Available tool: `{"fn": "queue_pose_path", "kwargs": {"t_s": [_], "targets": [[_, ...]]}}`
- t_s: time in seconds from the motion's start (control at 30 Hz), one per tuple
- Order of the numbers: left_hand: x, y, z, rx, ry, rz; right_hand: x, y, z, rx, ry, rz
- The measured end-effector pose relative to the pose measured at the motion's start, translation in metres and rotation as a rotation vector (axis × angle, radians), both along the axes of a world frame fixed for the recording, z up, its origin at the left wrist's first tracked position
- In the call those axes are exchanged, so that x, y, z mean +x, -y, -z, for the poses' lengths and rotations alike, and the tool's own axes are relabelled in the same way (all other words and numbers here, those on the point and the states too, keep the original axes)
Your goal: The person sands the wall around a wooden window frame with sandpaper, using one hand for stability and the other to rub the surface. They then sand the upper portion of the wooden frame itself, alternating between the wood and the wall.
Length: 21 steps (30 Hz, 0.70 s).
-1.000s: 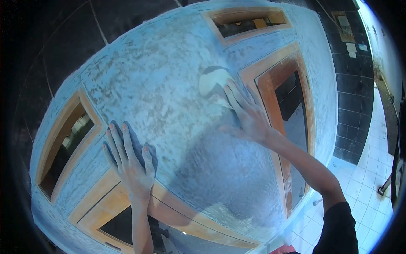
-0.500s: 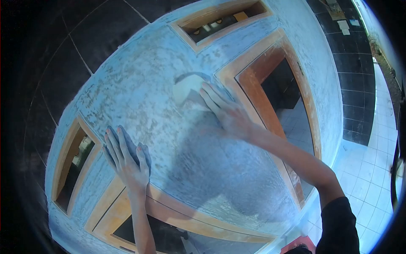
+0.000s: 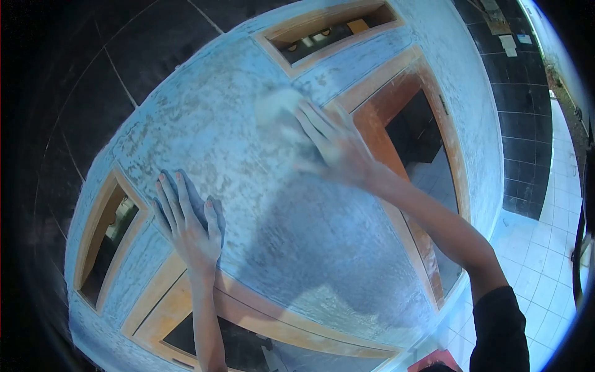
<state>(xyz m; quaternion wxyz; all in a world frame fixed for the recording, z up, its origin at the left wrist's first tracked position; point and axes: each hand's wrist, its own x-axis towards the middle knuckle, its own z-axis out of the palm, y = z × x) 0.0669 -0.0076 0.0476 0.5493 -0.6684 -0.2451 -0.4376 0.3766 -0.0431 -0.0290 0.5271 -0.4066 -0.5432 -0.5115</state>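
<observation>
My left hand (image 3: 191, 226) lies flat against the blue mottled wall (image 3: 229, 180), its fingers spread and nothing in it. Higher up and to the right, my right hand (image 3: 338, 146) presses a pale, flat pad or sheet (image 3: 279, 111) to the same wall. Motion blurs the pad and part of the hand, and the fingers partly cover the pad. Just right of my right hand runs the wooden frame (image 3: 369, 90) of an opening.
Small wood-framed openings sit at the top (image 3: 338, 31) and at the left (image 3: 110, 239). A larger wooden frame (image 3: 248, 297) is at the bottom. Dark tiles (image 3: 520, 136) and a white tiled floor (image 3: 527, 248) are on the right. A red object (image 3: 441, 358) shows at the bottom edge.
My right hand and the pad have shifted slightly and are now more blurred. My left hand stays flat on the wall, and the whole view has moved a little.
</observation>
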Motion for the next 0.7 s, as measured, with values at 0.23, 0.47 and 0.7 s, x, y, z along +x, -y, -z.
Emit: {"fn": "queue_pose_path", "kwargs": {"t_s": [0.23,0.47,0.7], "targets": [[-0.003,-0.001,0.001,-0.023,0.006,0.006,-0.001,-0.022,-0.051,0.077,-0.104,-0.115],[0.001,0.002,0.000,-0.001,-0.013,-0.012,0.000,-0.006,-0.020,-0.049,0.001,-0.002],[0.000,0.001,-0.001,-0.031,-0.005,0.030,-0.020,-0.011,-0.035,0.051,-0.013,0.035]]}}
